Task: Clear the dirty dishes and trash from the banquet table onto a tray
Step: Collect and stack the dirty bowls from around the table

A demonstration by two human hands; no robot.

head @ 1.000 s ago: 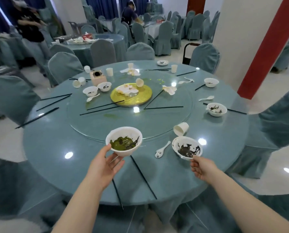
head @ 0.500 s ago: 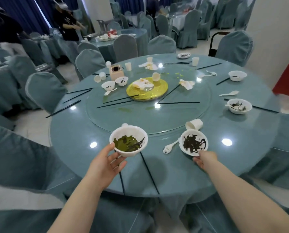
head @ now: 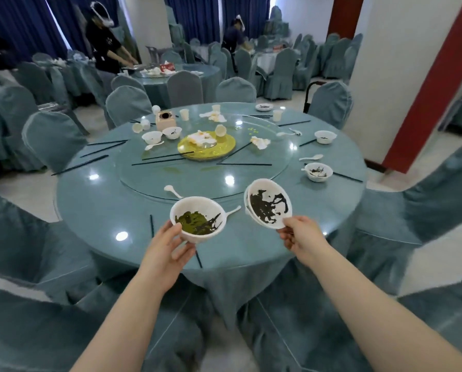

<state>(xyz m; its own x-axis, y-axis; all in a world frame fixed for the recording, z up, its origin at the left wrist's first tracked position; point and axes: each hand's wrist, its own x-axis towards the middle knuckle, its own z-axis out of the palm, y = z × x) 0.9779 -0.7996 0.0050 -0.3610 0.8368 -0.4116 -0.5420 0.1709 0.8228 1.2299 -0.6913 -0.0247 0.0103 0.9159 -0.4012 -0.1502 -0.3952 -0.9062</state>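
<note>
My left hand [head: 168,251] grips a white bowl [head: 197,218] with green and dark residue, held above the near edge of the round banquet table [head: 103,205]. My right hand [head: 302,237] pinches the rim of a second white bowl [head: 268,202] smeared with dark residue, lifted off the table and tilted toward me. More dirty bowls [head: 318,171], white spoons [head: 172,189], cups [head: 277,115], black chopsticks [head: 244,164] and crumpled napkins [head: 260,142] lie over the table. A yellow plate [head: 222,150] sits on the glass turntable [head: 149,183]. No tray is in view.
Covered chairs [head: 52,138] ring the table, close on my left and right. A tissue box [head: 165,119] stands at the far left of the table. A white pillar with red trim [head: 412,76] rises at right. Two people [head: 103,44] work at tables behind.
My right hand has lifted the dark-smeared bowl off the table and tilted it. The left hand has raised its bowl a little. The cup beside the right bowl is now out of sight.
</note>
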